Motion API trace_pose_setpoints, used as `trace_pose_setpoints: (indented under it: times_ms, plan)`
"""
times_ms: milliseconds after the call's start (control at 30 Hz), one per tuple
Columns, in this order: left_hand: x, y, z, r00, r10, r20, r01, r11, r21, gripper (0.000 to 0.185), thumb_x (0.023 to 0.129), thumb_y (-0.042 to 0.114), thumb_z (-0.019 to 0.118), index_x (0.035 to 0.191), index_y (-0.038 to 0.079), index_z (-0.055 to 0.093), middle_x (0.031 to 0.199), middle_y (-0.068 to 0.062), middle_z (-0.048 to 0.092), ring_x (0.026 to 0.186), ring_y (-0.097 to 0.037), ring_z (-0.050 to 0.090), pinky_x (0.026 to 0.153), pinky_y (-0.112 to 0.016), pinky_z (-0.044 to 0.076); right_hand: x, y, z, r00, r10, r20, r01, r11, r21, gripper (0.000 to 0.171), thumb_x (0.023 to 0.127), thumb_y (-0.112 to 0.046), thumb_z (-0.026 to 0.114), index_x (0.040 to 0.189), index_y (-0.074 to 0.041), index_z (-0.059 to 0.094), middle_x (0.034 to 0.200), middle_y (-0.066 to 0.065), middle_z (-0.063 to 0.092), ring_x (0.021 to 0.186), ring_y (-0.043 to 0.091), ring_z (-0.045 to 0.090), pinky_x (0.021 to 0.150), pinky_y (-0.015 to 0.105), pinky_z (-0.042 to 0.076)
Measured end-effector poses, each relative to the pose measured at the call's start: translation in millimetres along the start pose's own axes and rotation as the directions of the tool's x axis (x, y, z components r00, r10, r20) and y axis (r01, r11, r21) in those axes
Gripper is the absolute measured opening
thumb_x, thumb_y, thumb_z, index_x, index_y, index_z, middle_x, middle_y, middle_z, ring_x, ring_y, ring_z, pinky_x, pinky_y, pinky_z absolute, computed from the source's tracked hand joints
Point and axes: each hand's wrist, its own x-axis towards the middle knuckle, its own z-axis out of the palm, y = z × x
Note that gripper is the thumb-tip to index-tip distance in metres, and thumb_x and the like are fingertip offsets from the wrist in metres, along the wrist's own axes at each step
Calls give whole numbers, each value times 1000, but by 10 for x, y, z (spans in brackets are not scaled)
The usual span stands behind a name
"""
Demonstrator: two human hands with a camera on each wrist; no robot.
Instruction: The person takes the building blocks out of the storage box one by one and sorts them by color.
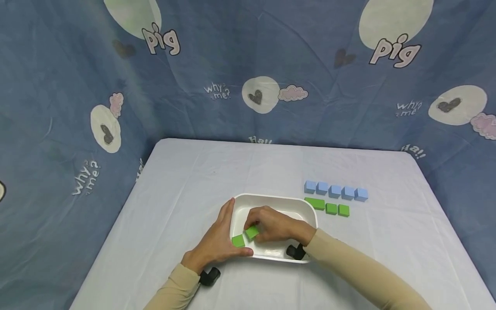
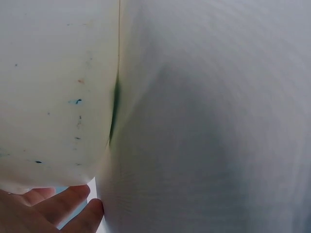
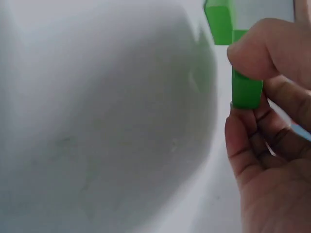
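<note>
A white tray [image 1: 284,200] rests on the cloth-covered table. My left hand [image 1: 217,240] lies spread around the tray's near left corner, fingers along the left side, thumb over the front rim. The left wrist view shows those fingers [image 2: 63,204] touching the tray's outer wall [image 2: 53,87]. Inside the tray, my right hand [image 1: 273,224] pinches a green block [image 1: 252,232] between thumb and fingers; the thumb covers part of this green block [image 3: 247,92] in the right wrist view. Another green block [image 1: 238,241] sits in the tray's left end, just beside it.
Right of the tray, a row of several blue blocks [image 1: 335,191] stands on the white tablecloth [image 1: 217,168]. Nearer is a row with a longer green piece [image 1: 315,203] and two small green blocks [image 1: 337,209]. A patterned blue curtain [image 1: 217,51] hangs behind the table.
</note>
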Motion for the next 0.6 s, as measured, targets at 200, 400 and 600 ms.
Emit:
trace_pose_setpoints:
  times_ms: [200,400,600]
  plan:
    - [-11,9,-9,1000,-16,10,16,1000,-19,146,60,62,92,165,15,2,168,2,10,128,-29,50,101,-48,47,-37,-59,-109,996,41,-85,-39,999,21,32,72,0,77,102,-9,75,96,-5,66,89,7,59,82,24,51]
    - [-6,3,-11,1000,-6,9,6,1000,-11,145,60,61,92,165,14,3,168,0,11,128,-30,51,100,-49,48,-192,-104,-361,977,61,-204,-50,997,58,34,72,1,76,105,-8,74,98,-6,66,89,10,60,80,36,55]
    - [-15,-6,-15,1000,-26,3,26,999,-24,147,58,61,93,165,17,3,168,1,12,127,-29,51,102,-50,47,-462,-76,-669,938,171,-303,-147,984,101,35,77,4,75,108,-11,73,104,-8,66,92,12,60,83,45,55]
